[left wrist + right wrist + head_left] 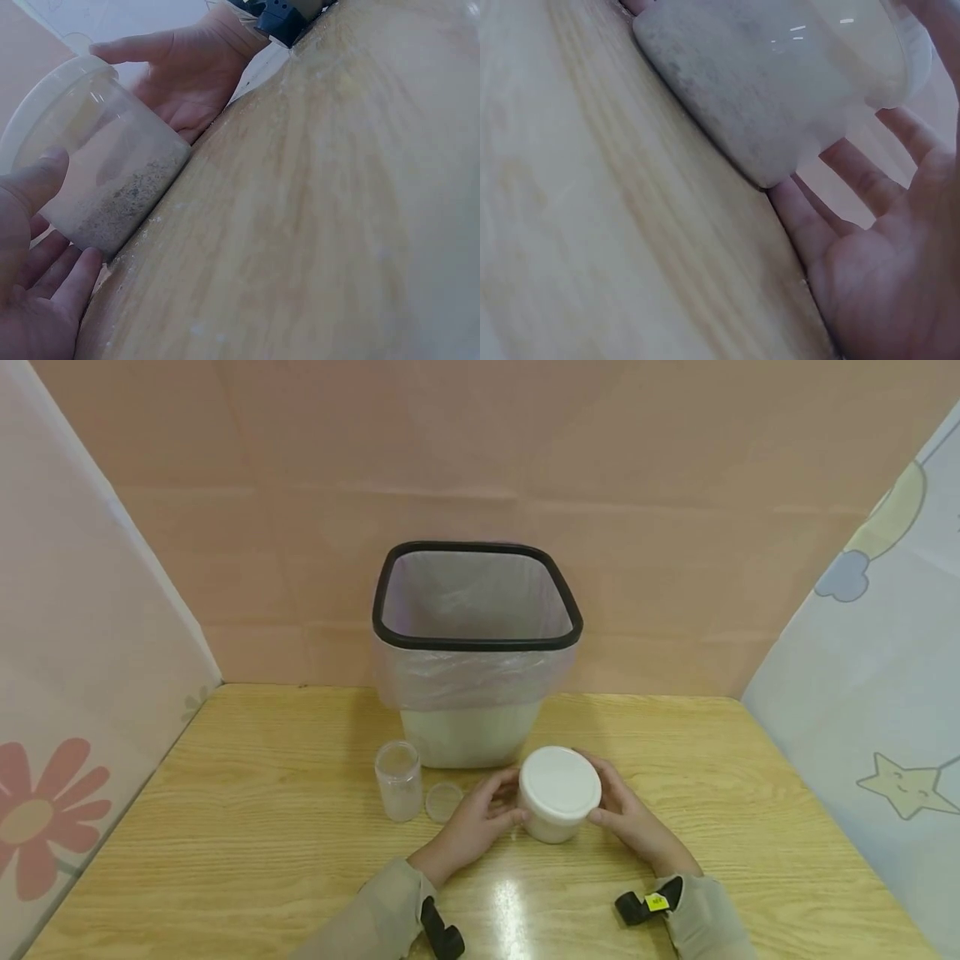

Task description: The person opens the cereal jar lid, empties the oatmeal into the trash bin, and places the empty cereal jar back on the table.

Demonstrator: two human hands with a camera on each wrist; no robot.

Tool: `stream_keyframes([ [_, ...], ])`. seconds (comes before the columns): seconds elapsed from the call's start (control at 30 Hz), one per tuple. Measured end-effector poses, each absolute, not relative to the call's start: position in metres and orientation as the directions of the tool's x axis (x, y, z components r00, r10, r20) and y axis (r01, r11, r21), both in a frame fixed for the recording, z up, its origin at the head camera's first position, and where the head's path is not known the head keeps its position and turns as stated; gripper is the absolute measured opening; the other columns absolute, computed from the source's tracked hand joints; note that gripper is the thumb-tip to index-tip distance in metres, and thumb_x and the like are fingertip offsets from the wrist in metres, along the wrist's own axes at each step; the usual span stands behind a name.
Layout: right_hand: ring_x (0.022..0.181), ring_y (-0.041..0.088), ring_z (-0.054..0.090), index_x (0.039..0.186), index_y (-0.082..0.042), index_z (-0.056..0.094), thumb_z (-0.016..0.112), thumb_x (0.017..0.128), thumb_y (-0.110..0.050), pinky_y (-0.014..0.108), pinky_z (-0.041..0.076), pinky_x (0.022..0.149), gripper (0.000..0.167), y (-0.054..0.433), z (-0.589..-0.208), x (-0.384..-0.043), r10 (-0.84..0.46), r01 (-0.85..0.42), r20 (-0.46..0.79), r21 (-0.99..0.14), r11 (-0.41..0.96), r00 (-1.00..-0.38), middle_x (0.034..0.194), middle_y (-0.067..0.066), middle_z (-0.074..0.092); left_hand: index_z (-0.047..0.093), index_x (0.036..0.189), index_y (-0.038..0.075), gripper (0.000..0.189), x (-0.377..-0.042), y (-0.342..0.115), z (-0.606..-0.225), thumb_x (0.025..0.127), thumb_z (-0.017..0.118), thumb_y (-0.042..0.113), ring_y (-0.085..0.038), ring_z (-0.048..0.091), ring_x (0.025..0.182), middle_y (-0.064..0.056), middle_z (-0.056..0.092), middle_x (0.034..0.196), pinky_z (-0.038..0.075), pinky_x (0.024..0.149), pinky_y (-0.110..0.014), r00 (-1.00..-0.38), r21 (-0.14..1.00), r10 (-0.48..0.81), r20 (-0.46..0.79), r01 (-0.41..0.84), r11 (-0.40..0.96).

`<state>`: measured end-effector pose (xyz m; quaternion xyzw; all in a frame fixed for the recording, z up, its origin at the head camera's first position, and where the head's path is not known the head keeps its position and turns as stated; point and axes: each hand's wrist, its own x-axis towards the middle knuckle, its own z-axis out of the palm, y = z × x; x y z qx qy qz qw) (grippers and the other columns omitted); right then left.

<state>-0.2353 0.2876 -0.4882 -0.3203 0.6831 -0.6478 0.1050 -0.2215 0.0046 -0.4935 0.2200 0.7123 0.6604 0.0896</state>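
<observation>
A plain pinkish-tan backdrop [480,460] rises behind the scene, with a flower-printed sheet [97,577] on the left and a star-printed sheet [862,693] on the right. Between them lies a wood-grain table [247,793]. Toward its far edge stands a white wastebasket [468,739] with a black rim [480,645]; a translucent bin liner [468,681] is folded over its sides.

A light beige left sleeve [367,914] and right sleeve [708,914] reach in from the near side. The left hand [476,822] and the right hand [633,827] grip one round translucent tub [551,831] between them. The left thumb presses the wall and its fingers curve in at the base; the right hand has its thumb at the lid's edge and its fingers spread along the opposite side. The tub stands upright on the table, nearer than the wastebasket and slightly to its right. Its white lid [559,781] is on, and grainy pale-brown material [127,202] fills the lower part.

An upright clear jar [399,785] stands at the wastebasket's front left. Black devices [444,937] sit at both cuffs. A clear disc [443,802] lies flat between jar and left hand. A tiny yellow label [656,902] marks the right device.
</observation>
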Motion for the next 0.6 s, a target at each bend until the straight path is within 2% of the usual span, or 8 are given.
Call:
stream_keyframes([
  [0.17,0.137,0.009,0.043,0.154,-0.008,0.023,0.062,0.102,-0.014,0.021,0.040,0.107,0.065,0.2896,-0.4893,-0.2352,-0.549,-0.291,0.254,-0.957,-0.021,-0.796,0.154,-0.003,0.039,0.047,0.148,0.005,0.057,-0.2226,0.0050,-0.4953,0.097,0.070,0.014,-0.032,0.048,0.136,-0.016,0.047,0.149,0.047,0.109,-0.034,-0.888,0.980,0.430,0.163,0.197,0.035],
  [0.27,0.139,0.009,0.041,0.156,-0.007,0.024,0.059,0.104,-0.014,0.021,0.040,0.108,0.064,0.2903,-0.4894,-0.2360,-0.553,-0.293,0.251,-0.956,-0.013,-0.795,0.156,-0.003,0.038,0.046,0.148,0.005,0.057,-0.2227,0.0050,-0.4955,0.097,0.070,0.014,-0.032,0.048,0.136,-0.016,0.047,0.149,0.047,0.109,-0.034,-0.889,0.980,0.429,0.163,0.197,0.036],
  [0.5,0.145,0.003,0.031,0.161,-0.005,0.017,0.069,0.097,-0.010,0.017,0.032,0.113,0.083,0.2896,-0.4883,-0.2369,-0.595,-0.270,0.262,-0.960,-0.077,-0.760,0.162,-0.008,0.029,0.046,0.148,0.005,0.057,-0.2208,0.0054,-0.4926,0.098,0.070,0.015,-0.030,0.049,0.135,-0.015,0.048,0.148,0.047,0.108,-0.030,-0.892,0.980,0.426,0.153,0.192,0.051],
  [0.6,0.146,0.001,0.027,0.162,-0.006,0.015,0.069,0.097,-0.009,0.015,0.028,0.115,0.085,0.2884,-0.4870,-0.2365,-0.598,-0.264,0.254,-0.962,-0.072,-0.760,0.164,-0.009,0.026,0.047,0.148,0.005,0.056,-0.2205,0.0056,-0.4920,0.097,0.070,0.015,-0.031,0.049,0.135,-0.015,0.048,0.148,0.048,0.107,-0.029,-0.891,0.978,0.427,0.155,0.199,0.060],
])
